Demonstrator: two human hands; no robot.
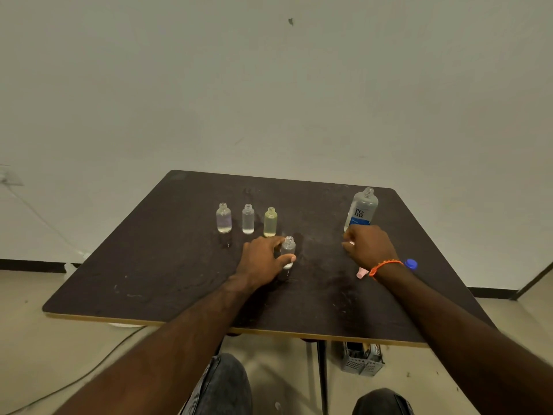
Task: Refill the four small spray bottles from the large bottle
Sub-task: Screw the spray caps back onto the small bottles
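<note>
While the left hand [263, 259] grips an uncapped small spray bottle [288, 251] near the table's [149, 265] centre, the right hand [369, 245], curled around something pale, crowds the open large bottle [360, 211], risking a spill.

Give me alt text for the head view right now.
The left hand grips one uncapped small bottle on a dark table, three more small bottles standing in a row behind. The right hand, fingers curled, sits just before the open large bottle.
</note>
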